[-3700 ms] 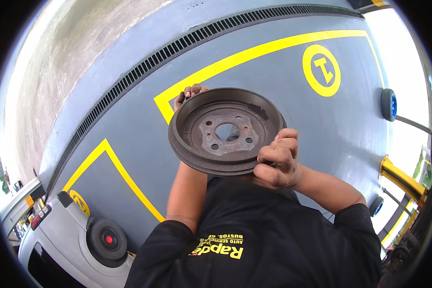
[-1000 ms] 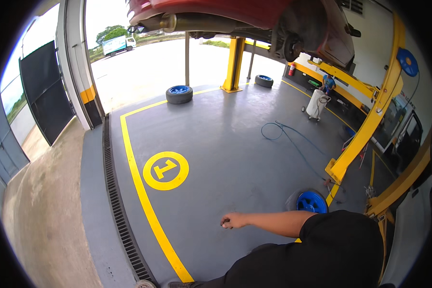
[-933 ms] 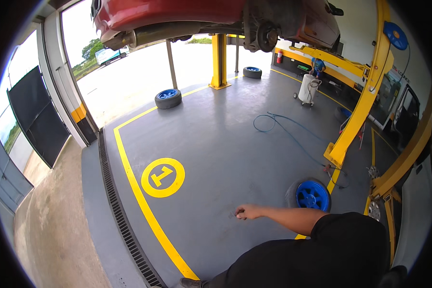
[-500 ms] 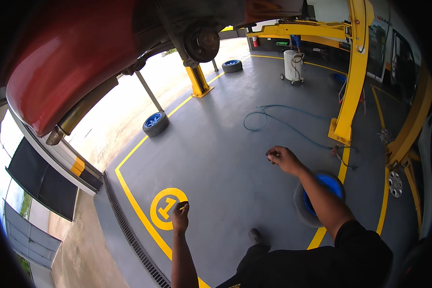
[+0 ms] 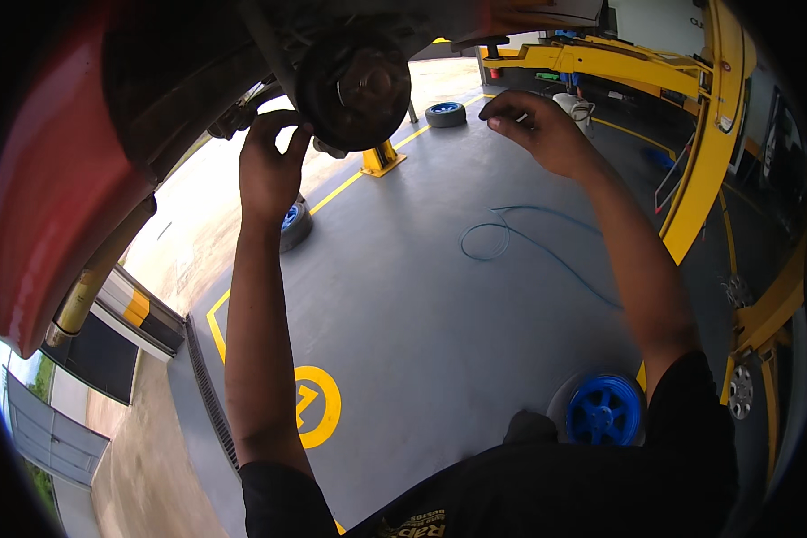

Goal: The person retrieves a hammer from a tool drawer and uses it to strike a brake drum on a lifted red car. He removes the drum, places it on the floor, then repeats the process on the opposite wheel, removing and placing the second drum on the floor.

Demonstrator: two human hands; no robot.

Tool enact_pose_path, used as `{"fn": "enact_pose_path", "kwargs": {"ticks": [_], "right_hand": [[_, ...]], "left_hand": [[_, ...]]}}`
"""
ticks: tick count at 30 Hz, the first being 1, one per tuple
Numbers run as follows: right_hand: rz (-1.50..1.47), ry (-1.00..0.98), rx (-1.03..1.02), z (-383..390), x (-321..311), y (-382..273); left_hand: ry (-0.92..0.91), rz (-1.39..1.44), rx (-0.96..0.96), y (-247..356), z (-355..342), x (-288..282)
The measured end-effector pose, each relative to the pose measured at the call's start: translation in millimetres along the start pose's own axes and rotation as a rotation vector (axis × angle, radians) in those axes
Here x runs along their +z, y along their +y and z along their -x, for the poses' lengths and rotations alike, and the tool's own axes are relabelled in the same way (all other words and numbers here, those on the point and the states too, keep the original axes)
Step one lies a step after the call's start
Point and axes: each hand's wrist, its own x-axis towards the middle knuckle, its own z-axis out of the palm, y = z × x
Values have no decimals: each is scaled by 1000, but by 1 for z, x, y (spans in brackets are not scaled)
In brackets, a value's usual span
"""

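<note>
A dark round brake drum (image 5: pixel 354 94) hangs under the raised red car (image 5: pixel 54 197). My left hand (image 5: pixel 271 170) is up at the drum's left edge, thumb and forefinger curved together at the tips. Whether they touch the rim, or hold something small, I cannot make out. To the right of the drum and apart from it, my right hand (image 5: pixel 547 133) is raised with bent fingers drawn toward the thumb. Anything pinched there is too small to name.
A wheel with a blue rim (image 5: pixel 603 410) lies on the grey floor beside my foot; another tyre (image 5: pixel 446 114) lies farther back. A blue-green hose (image 5: pixel 511 235) loops across the floor. Yellow lift posts (image 5: pixel 713 170) stand right, with a lift arm (image 5: pixel 592 61) reaching inward.
Both hands have risen from low over the floor to the drum's height, the left one up to its edge. My view has come closer to the car and the drum.
</note>
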Motion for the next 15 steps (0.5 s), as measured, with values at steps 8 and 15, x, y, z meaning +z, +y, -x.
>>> {"fn": "enact_pose_path", "kwargs": {"ticks": [8, 15], "right_hand": [[-129, 59, -334, -214, 26, 42], [-272, -50, -786, -308, 87, 31]], "left_hand": [[130, -487, 156, -18, -89, 67], [346, -417, 1, -19, -83, 94]]}}
